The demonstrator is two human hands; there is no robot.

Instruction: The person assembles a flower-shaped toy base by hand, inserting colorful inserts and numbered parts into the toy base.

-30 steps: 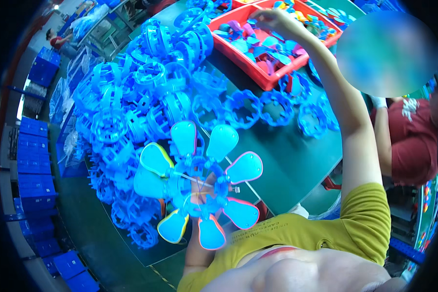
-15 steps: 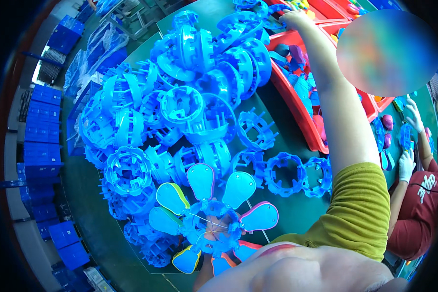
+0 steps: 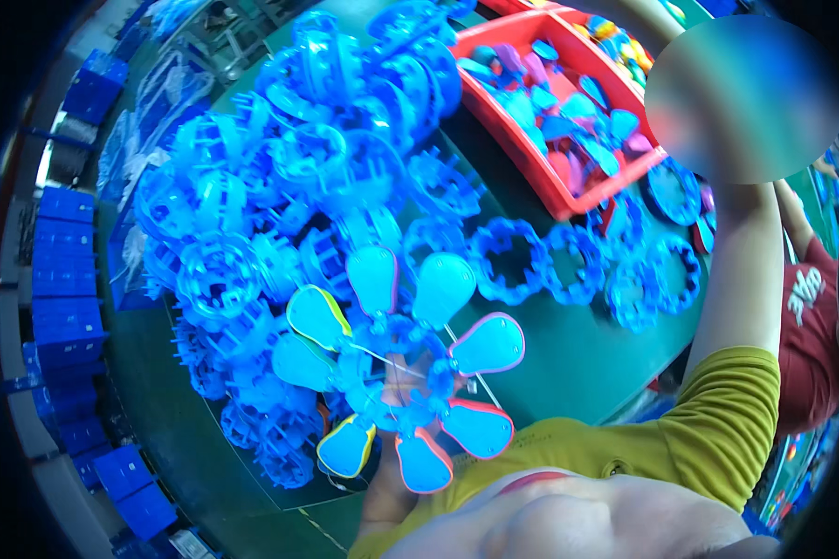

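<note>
My left hand (image 3: 383,491) comes up from below and is shut on a blue plastic wheel (image 3: 393,371). The wheel has several paddle-shaped blades edged in pink, yellow and orange, and I hold it close under my face. My fingers show faintly through its clear hub. My right forearm (image 3: 742,270), in a yellow-green sleeve, stretches up toward a red tray (image 3: 520,149) of loose coloured blades. The right hand itself is hidden behind a blurred patch near the top edge.
A big heap of blue ring-shaped wheel frames (image 3: 289,177) covers the green table (image 3: 569,349). Several flat blue rings (image 3: 510,263) lie beside the tray. Blue crates (image 3: 65,307) are stacked at the left. A person in a red shirt (image 3: 811,317) is at the right.
The view has swung left and closer to the heap. The wheel stays in my left hand. My right arm still reaches toward the red tray.
</note>
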